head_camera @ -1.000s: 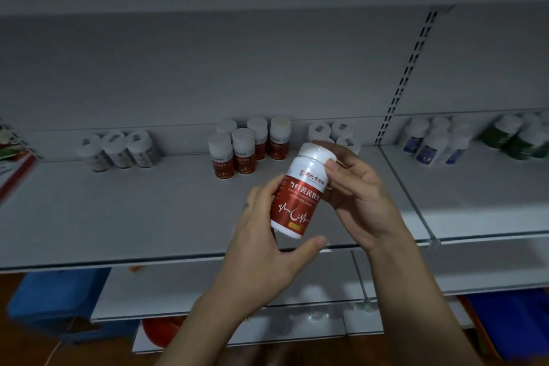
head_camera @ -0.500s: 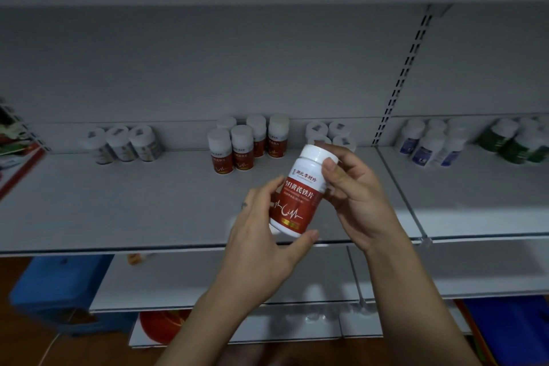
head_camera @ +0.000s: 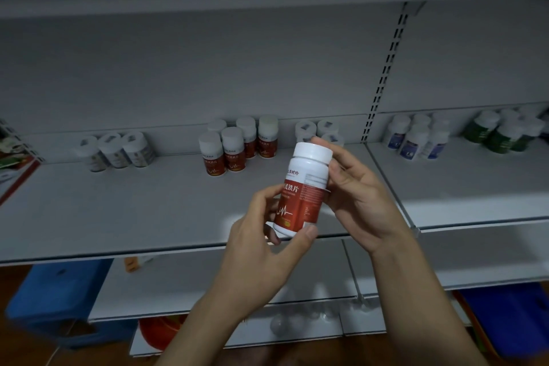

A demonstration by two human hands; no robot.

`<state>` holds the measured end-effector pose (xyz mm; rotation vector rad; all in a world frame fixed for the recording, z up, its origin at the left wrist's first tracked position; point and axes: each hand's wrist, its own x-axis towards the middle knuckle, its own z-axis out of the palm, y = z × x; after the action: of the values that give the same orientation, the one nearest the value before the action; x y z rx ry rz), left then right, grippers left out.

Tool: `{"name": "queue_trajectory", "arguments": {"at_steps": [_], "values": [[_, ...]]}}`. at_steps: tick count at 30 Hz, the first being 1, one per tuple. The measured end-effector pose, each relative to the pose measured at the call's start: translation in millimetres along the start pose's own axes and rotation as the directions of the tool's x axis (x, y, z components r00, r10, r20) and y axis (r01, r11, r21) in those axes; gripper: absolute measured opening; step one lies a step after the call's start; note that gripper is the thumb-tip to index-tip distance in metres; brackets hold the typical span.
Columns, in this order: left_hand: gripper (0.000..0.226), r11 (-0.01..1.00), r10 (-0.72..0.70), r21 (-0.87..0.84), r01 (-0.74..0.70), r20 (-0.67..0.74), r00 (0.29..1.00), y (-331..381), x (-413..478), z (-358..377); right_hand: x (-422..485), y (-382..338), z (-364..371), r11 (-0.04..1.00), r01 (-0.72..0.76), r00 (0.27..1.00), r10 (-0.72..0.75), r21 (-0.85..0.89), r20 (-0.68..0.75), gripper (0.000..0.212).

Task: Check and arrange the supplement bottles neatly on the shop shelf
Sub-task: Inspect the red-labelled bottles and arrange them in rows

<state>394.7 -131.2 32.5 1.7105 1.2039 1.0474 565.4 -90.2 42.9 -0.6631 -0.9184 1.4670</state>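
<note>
Both hands hold a white bottle with a red label upright in front of the grey shelf. My left hand grips its lower part, thumb under the base. My right hand holds its upper right side, fingers by the white cap. Behind it, at the back of the shelf, stand several matching red-label bottles.
Three pale bottles stand back left, more white-capped ones behind the held bottle. On the right shelf section are blue-label bottles and green bottles. Blue crates sit on the floor below.
The bottle has been turned about its axis, so the label's side text panel now faces me. It stands a little more upright. Both hands stay on it.
</note>
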Motion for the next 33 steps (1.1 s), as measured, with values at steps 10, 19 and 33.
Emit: {"name": "queue_trajectory", "arguments": {"at_steps": [10, 19, 33], "values": [[0.077, 0.995, 0.004, 0.103, -0.009, 0.052, 0.999, -3, 0, 1, -3, 2, 6, 0.998, 0.008, 0.996, -0.013, -0.059, -0.087, 0.035], [0.065, 0.995, -0.011, 0.093, 0.02, -0.101, 0.995, -6, -3, 1, 0, 6, 18, 0.997, -0.002, 0.979, -0.015, -0.081, -0.203, 0.039], [0.038, 0.987, -0.095, -0.13, 0.099, 0.039, 0.995, -9, -5, 0, 1, 5, 14, 0.992, -0.124, 0.991, 0.122, -0.026, -0.063, 0.039]]}}
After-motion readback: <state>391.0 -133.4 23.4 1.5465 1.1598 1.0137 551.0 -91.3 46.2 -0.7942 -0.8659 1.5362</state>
